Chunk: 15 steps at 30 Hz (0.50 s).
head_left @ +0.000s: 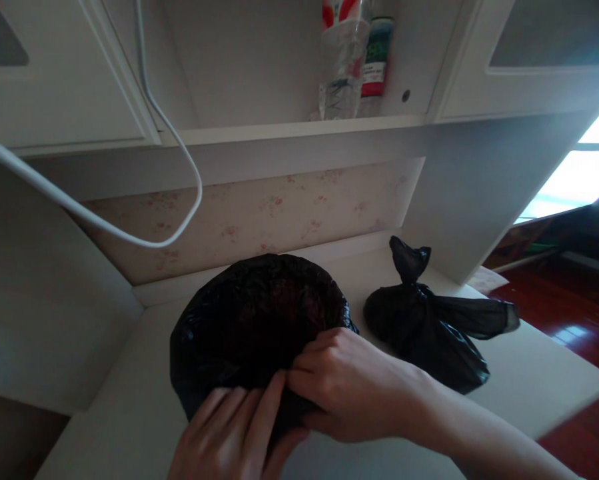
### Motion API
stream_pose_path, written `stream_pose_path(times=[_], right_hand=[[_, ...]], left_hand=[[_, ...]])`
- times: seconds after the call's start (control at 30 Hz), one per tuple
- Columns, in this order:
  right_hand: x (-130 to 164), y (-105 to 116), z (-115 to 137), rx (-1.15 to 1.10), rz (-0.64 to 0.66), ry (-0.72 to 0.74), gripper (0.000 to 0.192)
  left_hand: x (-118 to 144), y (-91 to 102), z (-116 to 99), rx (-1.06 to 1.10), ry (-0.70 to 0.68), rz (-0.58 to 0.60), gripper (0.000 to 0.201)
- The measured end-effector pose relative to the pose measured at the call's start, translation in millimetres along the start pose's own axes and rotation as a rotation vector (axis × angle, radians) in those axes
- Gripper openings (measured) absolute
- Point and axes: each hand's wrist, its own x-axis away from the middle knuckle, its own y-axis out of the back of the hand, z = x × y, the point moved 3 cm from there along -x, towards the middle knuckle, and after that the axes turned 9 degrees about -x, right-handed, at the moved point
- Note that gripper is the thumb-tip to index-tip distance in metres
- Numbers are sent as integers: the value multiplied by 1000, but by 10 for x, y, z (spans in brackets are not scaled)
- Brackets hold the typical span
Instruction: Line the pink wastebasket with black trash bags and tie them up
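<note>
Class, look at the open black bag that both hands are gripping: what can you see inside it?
The open black bag shows only a dark plastic lining inside; its bottom is in shadow. The right hand and left hand cover its near rim, so nothing can be seen there.

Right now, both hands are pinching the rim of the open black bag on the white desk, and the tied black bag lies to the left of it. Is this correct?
Not quite. In the head view the tied black bag lies to the right of the open black bag, not the left. The rest holds: the left hand and the right hand pinch its near rim on the white desk.
</note>
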Motion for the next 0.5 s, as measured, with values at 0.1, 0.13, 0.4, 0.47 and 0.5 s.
stream_pose_path(times=[0.1,0.13,0.4,0.47,0.5], right_hand=[[105,92,-54,-59,-53,49,43],[141,113,-75,-76,-59,53,50],[224,118,-115,-93,-64,28,72],[208,110,-104,-84,-70,33,70],[196,104,-99,-77,-75,37,69]], left_hand=[[71,10,171,105,-73,13,31],[105,17,263,175,-79,36,35],[645,97,1133,-96,-114,232,43],[692,158,1123,-152,-124,228,45],[678,180,1039,-136,-154,219,45]])
